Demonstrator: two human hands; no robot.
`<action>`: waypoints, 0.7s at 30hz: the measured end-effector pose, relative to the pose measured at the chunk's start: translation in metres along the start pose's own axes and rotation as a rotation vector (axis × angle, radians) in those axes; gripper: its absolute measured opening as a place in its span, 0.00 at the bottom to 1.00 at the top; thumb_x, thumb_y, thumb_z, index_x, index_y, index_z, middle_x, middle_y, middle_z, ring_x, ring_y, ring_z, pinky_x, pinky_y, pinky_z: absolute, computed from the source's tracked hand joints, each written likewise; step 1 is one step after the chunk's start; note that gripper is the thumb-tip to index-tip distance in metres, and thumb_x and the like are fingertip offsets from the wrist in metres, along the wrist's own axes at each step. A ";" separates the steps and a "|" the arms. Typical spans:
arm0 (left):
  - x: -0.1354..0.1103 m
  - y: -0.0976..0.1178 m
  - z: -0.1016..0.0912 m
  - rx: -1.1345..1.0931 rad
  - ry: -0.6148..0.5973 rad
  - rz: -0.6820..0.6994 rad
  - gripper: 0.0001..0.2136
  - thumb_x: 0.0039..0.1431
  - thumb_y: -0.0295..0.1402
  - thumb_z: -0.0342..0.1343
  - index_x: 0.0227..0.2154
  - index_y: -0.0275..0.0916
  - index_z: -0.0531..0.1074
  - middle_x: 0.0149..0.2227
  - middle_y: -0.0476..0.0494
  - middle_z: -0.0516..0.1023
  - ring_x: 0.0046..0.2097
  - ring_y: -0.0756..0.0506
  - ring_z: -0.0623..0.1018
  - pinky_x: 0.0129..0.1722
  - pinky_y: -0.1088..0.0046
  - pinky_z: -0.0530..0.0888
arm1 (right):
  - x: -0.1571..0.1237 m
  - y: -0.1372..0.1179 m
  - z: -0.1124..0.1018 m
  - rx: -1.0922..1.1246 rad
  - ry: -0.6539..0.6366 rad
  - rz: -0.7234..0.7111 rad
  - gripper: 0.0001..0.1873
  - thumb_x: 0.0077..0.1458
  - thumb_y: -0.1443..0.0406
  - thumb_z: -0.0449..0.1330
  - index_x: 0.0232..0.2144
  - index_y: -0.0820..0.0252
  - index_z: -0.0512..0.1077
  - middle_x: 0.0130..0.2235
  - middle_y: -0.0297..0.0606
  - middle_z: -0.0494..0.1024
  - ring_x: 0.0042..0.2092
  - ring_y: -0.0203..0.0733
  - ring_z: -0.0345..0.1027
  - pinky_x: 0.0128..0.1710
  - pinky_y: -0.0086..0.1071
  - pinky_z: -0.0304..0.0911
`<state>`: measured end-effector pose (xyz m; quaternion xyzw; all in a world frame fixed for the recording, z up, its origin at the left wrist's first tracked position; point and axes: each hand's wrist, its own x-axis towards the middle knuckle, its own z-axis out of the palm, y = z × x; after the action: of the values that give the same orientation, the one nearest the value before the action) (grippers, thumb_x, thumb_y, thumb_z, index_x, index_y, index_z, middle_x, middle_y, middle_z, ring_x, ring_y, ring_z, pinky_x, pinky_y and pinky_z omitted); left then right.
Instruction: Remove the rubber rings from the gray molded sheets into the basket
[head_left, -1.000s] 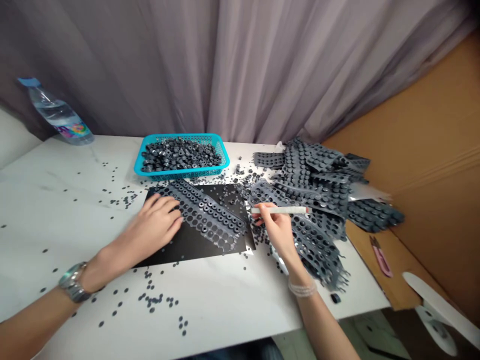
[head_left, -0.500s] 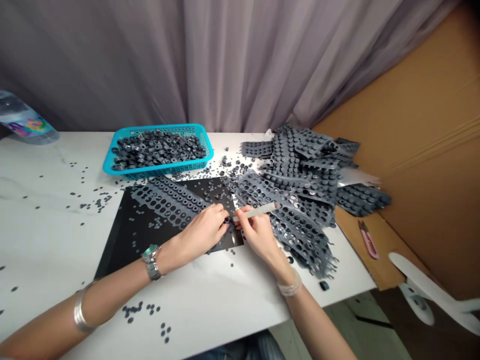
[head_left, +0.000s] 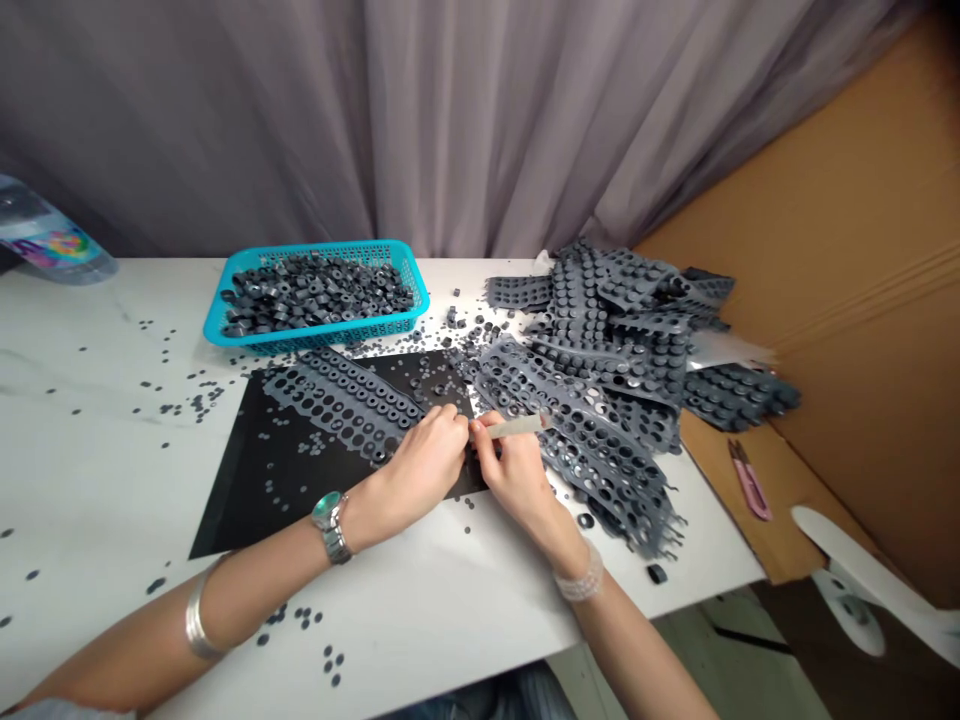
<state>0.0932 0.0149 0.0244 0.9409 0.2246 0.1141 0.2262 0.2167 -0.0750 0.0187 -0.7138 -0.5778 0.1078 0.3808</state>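
On the white table (head_left: 112, 470), in front of a grey curtain (head_left: 450, 110), a black mat (head_left: 247, 490) lies and on it a grey rubber strip (head_left: 337, 405) full of round holes and rings. Your left hand (head_left: 427, 455) lies on the near end of this strip with the fingers bent. I cannot tell if its grip pinches the strip or only presses on it. Your right hand (head_left: 514, 475) is just beside it, and its narrow grip holds a thin white stick (head_left: 516, 427), whose tip points to your left fingers. On the right is a pile of grey sheets (head_left: 615, 340), and behind the mat a blue basket (head_left: 330, 338) of loose rings. Small dark discs (head_left: 300, 615) are scattered on the table.
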 end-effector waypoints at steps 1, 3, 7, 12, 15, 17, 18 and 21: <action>-0.001 0.000 -0.002 -0.027 0.001 -0.005 0.08 0.59 0.22 0.46 0.29 0.36 0.69 0.33 0.43 0.70 0.38 0.44 0.73 0.40 0.65 0.71 | 0.000 0.000 0.001 -0.019 0.001 -0.010 0.17 0.65 0.64 0.45 0.25 0.58 0.65 0.26 0.37 0.74 0.25 0.37 0.65 0.29 0.30 0.56; -0.003 0.000 -0.010 -0.077 0.004 -0.017 0.09 0.61 0.23 0.47 0.28 0.37 0.70 0.31 0.45 0.72 0.35 0.47 0.73 0.38 0.68 0.71 | -0.001 -0.001 0.003 -0.045 0.007 -0.018 0.16 0.65 0.65 0.45 0.26 0.58 0.65 0.26 0.37 0.74 0.24 0.36 0.64 0.28 0.30 0.55; -0.010 -0.009 -0.040 -0.578 0.124 -0.305 0.04 0.59 0.30 0.56 0.32 0.37 0.74 0.31 0.47 0.75 0.31 0.51 0.73 0.32 0.75 0.71 | 0.000 0.000 0.003 -0.031 0.030 -0.003 0.17 0.64 0.65 0.46 0.24 0.58 0.65 0.27 0.37 0.75 0.25 0.36 0.65 0.29 0.29 0.55; -0.012 -0.023 -0.062 -1.423 0.091 -0.656 0.04 0.54 0.25 0.61 0.34 0.34 0.77 0.35 0.46 0.76 0.35 0.53 0.75 0.37 0.80 0.74 | 0.000 0.000 -0.002 0.137 0.088 0.113 0.18 0.64 0.61 0.48 0.24 0.59 0.69 0.25 0.34 0.74 0.23 0.34 0.66 0.27 0.28 0.57; -0.013 -0.021 -0.061 -1.658 0.052 -0.763 0.05 0.55 0.19 0.57 0.32 0.30 0.78 0.36 0.41 0.77 0.36 0.52 0.76 0.39 0.80 0.75 | 0.000 -0.002 -0.007 0.234 0.172 0.174 0.19 0.64 0.59 0.49 0.25 0.59 0.71 0.27 0.35 0.75 0.25 0.35 0.68 0.27 0.28 0.60; -0.014 -0.017 -0.060 -1.738 0.049 -0.803 0.08 0.57 0.17 0.54 0.32 0.29 0.78 0.36 0.40 0.77 0.37 0.52 0.77 0.40 0.81 0.76 | 0.000 -0.002 -0.010 0.261 0.211 0.187 0.18 0.63 0.58 0.49 0.26 0.59 0.71 0.27 0.35 0.75 0.25 0.36 0.69 0.26 0.28 0.61; -0.014 -0.015 -0.060 -1.766 0.048 -0.813 0.08 0.57 0.17 0.53 0.32 0.29 0.78 0.37 0.40 0.77 0.37 0.52 0.77 0.40 0.81 0.76 | 0.000 -0.002 -0.011 0.268 0.221 0.188 0.18 0.63 0.58 0.50 0.26 0.59 0.71 0.27 0.35 0.75 0.25 0.36 0.68 0.26 0.28 0.61; -0.017 -0.008 -0.061 -1.811 0.047 -0.833 0.10 0.58 0.16 0.52 0.36 0.29 0.78 0.37 0.40 0.77 0.38 0.51 0.78 0.42 0.80 0.77 | 0.000 -0.002 -0.013 0.263 0.222 0.179 0.18 0.63 0.58 0.50 0.26 0.59 0.71 0.27 0.35 0.74 0.25 0.36 0.68 0.26 0.29 0.62</action>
<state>0.0561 0.0365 0.0720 0.2572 0.3697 0.1724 0.8760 0.2230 -0.0804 0.0290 -0.7138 -0.4475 0.1366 0.5211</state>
